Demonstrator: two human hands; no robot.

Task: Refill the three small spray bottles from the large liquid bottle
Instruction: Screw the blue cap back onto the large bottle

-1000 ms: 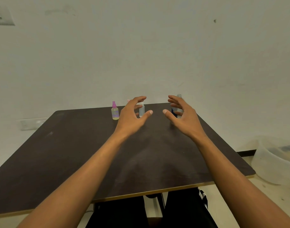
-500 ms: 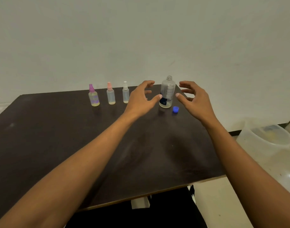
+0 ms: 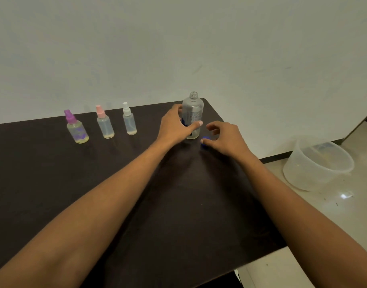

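Note:
The large clear bottle (image 3: 193, 107) stands uncapped near the table's far right corner. My left hand (image 3: 174, 127) wraps it, thumb across the front and fingers behind. Its blue cap (image 3: 205, 140) lies on the table just right of the bottle, mostly hidden under the curled fingertips of my right hand (image 3: 226, 136), which pinch it. Three small spray bottles stand in a row to the left: one with a purple top (image 3: 76, 129), one with a pink top (image 3: 104, 125) and one with a white top (image 3: 129, 121). Each shows only a little liquid at the bottom.
The dark table (image 3: 53, 183) backs onto a plain wall. A translucent plastic bucket (image 3: 317, 163) sits on the floor beyond the table's right edge.
The view swung left and down, so the spray bottles came into sight. My left hand closed round the large bottle. My right hand dropped onto the blue cap.

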